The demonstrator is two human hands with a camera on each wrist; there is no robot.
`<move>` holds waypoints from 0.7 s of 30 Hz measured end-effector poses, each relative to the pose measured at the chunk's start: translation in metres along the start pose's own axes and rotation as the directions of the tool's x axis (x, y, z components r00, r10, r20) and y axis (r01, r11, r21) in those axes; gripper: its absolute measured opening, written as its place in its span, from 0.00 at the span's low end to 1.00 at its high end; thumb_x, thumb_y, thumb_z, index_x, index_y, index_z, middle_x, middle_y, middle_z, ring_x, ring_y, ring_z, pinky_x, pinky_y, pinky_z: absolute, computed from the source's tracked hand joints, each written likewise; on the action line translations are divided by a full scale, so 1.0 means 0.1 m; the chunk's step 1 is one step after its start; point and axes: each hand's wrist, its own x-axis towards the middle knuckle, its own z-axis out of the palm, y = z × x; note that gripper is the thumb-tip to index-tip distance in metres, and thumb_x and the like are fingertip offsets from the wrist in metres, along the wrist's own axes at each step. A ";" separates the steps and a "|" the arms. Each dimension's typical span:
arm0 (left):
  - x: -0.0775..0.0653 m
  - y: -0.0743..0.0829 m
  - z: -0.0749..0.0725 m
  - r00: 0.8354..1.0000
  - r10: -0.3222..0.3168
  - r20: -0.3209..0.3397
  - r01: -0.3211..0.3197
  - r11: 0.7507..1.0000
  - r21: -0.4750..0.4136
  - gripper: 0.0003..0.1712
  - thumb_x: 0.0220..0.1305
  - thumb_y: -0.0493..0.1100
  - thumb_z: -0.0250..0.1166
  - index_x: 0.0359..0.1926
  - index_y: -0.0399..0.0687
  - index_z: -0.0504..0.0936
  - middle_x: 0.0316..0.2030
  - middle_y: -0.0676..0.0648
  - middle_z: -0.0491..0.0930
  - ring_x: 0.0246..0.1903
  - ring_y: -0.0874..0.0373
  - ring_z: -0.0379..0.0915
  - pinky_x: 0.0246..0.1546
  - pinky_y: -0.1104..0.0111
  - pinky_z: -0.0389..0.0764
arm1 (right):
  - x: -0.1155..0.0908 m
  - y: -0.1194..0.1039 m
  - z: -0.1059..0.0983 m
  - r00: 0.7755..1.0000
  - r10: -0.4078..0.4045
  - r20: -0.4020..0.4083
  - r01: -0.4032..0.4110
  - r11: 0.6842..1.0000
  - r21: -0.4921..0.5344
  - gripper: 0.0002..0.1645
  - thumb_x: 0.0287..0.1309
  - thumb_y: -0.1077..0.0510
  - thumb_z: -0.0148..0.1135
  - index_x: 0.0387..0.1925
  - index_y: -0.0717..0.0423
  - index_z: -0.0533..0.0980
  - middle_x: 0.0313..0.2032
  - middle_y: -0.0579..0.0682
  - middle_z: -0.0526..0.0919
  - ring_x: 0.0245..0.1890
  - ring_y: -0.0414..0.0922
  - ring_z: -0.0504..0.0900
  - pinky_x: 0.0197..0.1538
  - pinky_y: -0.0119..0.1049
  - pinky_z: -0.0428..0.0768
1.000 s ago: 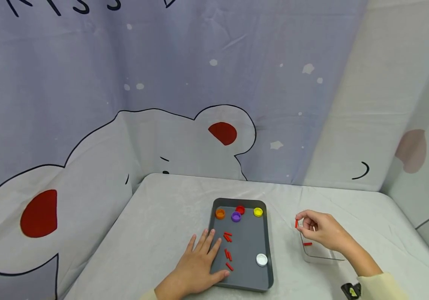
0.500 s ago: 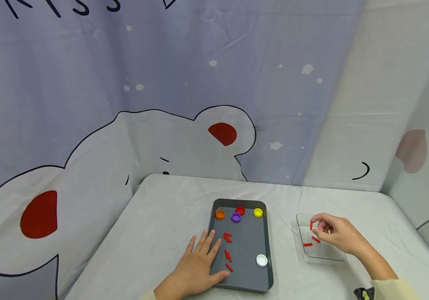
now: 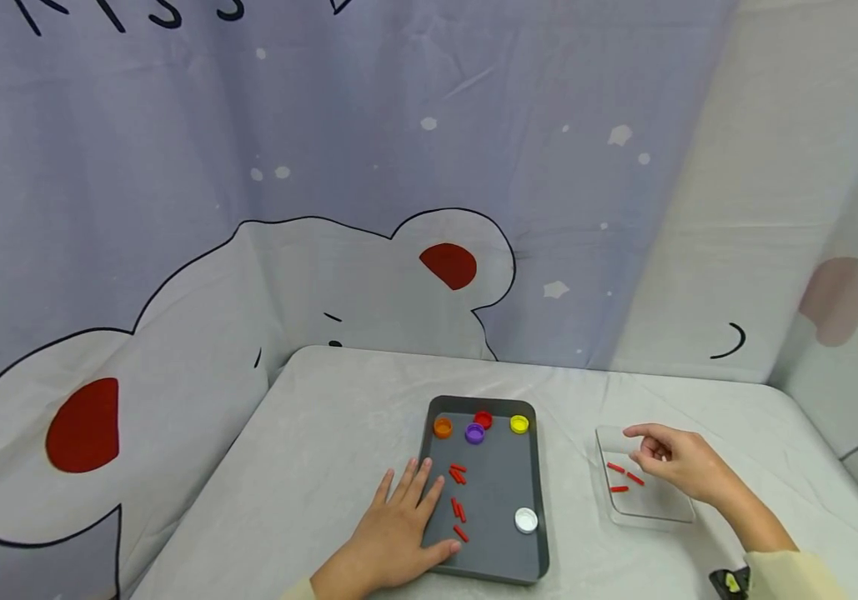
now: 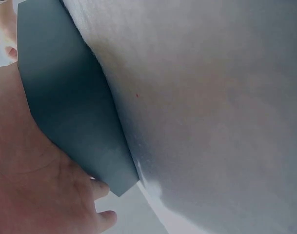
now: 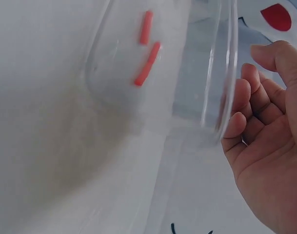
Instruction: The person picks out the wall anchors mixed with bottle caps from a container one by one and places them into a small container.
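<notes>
My left hand point(image 3: 391, 542) rests with fingers spread on the left side of a dark grey tray point(image 3: 499, 554); in the left wrist view the hand point(image 4: 36, 161) lies against the tray's outer side point(image 4: 75, 107). Several short red sticks point(image 3: 461, 533) lie on the tray beside its fingertips. Over a clear plastic box point(image 3: 661, 522) at the right, my right hand point(image 3: 684, 467) holds nothing, thumb and forefinger apart and the other fingers loosely bent. Three red sticks point(image 3: 635, 478) lie inside the box. Through the box wall in the right wrist view, red sticks point(image 5: 147, 64) show near the hand point(image 5: 275, 131).
Orange point(image 3: 443, 427), red point(image 3: 483, 419), purple point(image 3: 475, 433) and yellow point(image 3: 519, 424) round caps stand at the tray's far end. A white cap point(image 3: 525, 520) sits near its right edge. White cloth point(image 3: 338, 433) covers the table, and a printed curtain point(image 3: 323, 125) hangs behind.
My right hand moved right over the box and let go of a red stick it was pinching. The box went from one visible stick to three. My left hand stayed put.
</notes>
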 end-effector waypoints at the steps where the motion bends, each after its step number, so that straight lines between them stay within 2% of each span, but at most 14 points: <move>1: 0.00 0.00 0.00 1.000 0.000 0.001 0.000 1.000 0.002 0.53 0.67 0.80 0.44 0.77 0.47 0.63 0.79 0.40 0.50 0.79 0.41 0.42 0.72 0.38 0.49 | 0.01 -0.02 0.01 1.000 0.003 0.006 -0.003 1.000 0.005 0.15 0.58 0.66 0.69 0.47 0.61 0.82 0.23 0.33 0.73 0.23 0.29 0.69 0.26 0.28 0.68; 9: 0.01 0.00 -0.01 1.000 0.002 0.005 -0.003 1.000 0.005 0.53 0.67 0.80 0.43 0.77 0.47 0.63 0.79 0.40 0.50 0.78 0.41 0.42 0.72 0.38 0.49 | 0.22 -0.31 0.17 0.994 -0.057 0.095 0.049 0.996 0.078 0.14 0.60 0.65 0.68 0.48 0.55 0.82 0.22 0.33 0.73 0.20 0.30 0.69 0.25 0.29 0.71; 16: 0.01 0.00 -0.01 1.000 -0.004 0.020 0.004 1.000 0.006 0.52 0.67 0.79 0.45 0.77 0.48 0.62 0.80 0.41 0.49 0.79 0.42 0.40 0.73 0.38 0.48 | 0.44 -0.51 0.36 0.975 -0.147 0.168 0.126 0.984 0.124 0.14 0.61 0.64 0.69 0.49 0.54 0.82 0.25 0.34 0.75 0.24 0.31 0.71 0.28 0.28 0.73; 21: 0.01 -0.01 0.00 1.000 -0.006 0.023 0.006 1.000 0.018 0.52 0.67 0.79 0.45 0.77 0.48 0.62 0.80 0.41 0.49 0.79 0.42 0.41 0.73 0.39 0.48 | 0.57 -0.62 0.47 0.955 -0.191 0.225 0.154 0.973 0.174 0.16 0.60 0.64 0.69 0.50 0.55 0.82 0.27 0.36 0.76 0.25 0.32 0.71 0.29 0.28 0.74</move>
